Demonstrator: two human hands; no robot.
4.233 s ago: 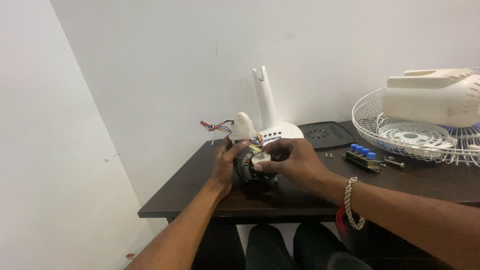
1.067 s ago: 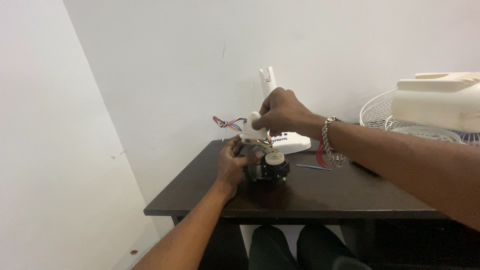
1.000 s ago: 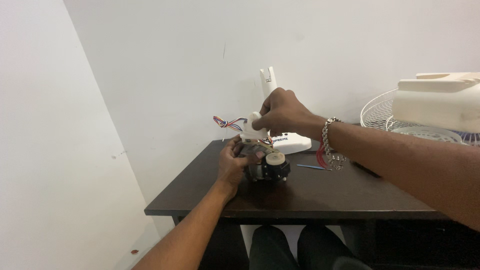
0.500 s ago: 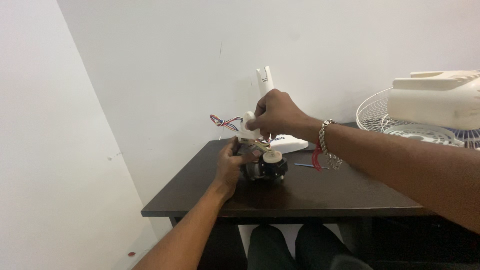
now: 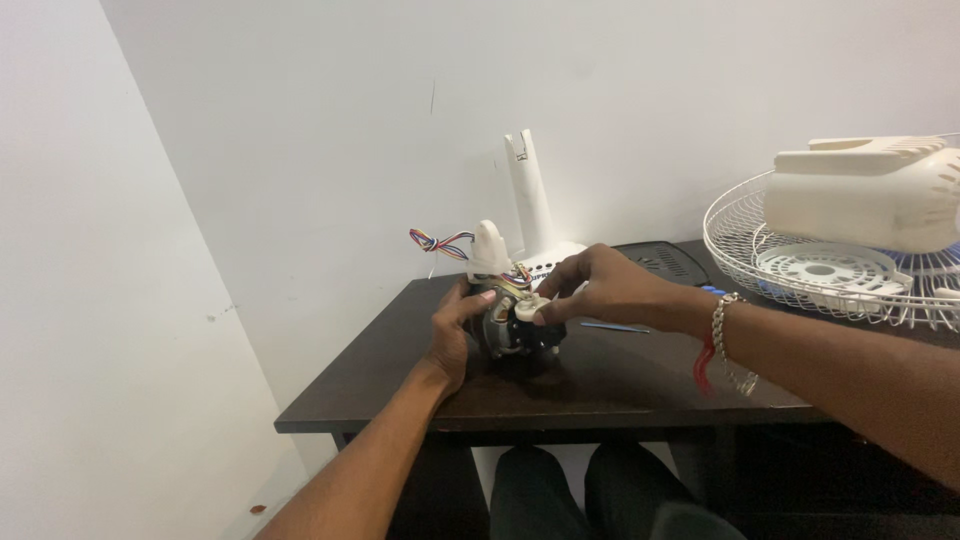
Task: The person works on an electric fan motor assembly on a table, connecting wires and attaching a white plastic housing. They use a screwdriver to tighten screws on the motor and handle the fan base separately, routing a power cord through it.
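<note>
Metal fan motor between left hand, right hand

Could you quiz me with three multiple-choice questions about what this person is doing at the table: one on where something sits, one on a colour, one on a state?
1. Where is the wire fan guard?
A. on the table's right side
B. on the floor
C. on the wall

2. What colour is the table?
A. white
B. dark brown
C. green

3. How is the fan motor handled?
A. untouched
B. lifted overhead
C. gripped on the table by both hands

Answers:
1 A, it rests right of the motor.
2 B, its top is dark.
3 C, the left hand and right hand close on it.
</note>
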